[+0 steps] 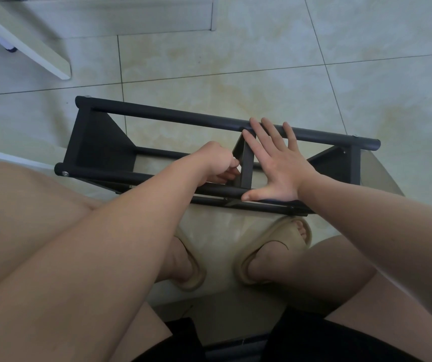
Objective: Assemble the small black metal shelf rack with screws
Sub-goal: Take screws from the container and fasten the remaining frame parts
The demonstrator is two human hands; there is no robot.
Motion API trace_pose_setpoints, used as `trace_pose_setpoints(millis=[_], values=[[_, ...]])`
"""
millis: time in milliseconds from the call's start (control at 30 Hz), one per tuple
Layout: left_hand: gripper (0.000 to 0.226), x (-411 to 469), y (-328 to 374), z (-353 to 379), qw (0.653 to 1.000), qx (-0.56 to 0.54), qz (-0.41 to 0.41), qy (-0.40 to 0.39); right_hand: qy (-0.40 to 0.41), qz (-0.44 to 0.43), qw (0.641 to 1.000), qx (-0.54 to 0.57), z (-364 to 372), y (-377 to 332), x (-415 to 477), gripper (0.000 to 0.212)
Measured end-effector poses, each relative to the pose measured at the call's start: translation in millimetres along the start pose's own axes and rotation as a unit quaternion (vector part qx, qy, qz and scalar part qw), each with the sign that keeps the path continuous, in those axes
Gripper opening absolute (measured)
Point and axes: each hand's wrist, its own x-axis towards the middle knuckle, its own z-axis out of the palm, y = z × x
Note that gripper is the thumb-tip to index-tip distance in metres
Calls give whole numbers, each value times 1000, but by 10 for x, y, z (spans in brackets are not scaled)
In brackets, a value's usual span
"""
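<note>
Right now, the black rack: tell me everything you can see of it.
The black rack looks like matte painted metal: long round tubes joined by flat end panels and a centre bracket. Silver screw heads show at tube ends. It rests on the tiled floor, just beyond the person's feet. The right hand lies open across it, fingers on the far tube, thumb on the near one. The left hand curls at the centre bracket; whether it holds anything is unclear.

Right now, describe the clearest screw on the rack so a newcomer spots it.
Find the black rack on the tiled floor. Follow its near tube to the rounded left end. The screw there is a shiny silver disc facing the camera; other screws show only as tiny specks.
</note>
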Motion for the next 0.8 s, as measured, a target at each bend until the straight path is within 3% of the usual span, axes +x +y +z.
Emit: trace_pose_setpoints(millis=[567,800], values=[[14,-58,6,-81,996,78,11,-37,3,-2,1000,3,6,8,0,133],[25,-55,-26,-120,991,126,27,-47,0,-2,1000,1,-2,3,-4,133]])
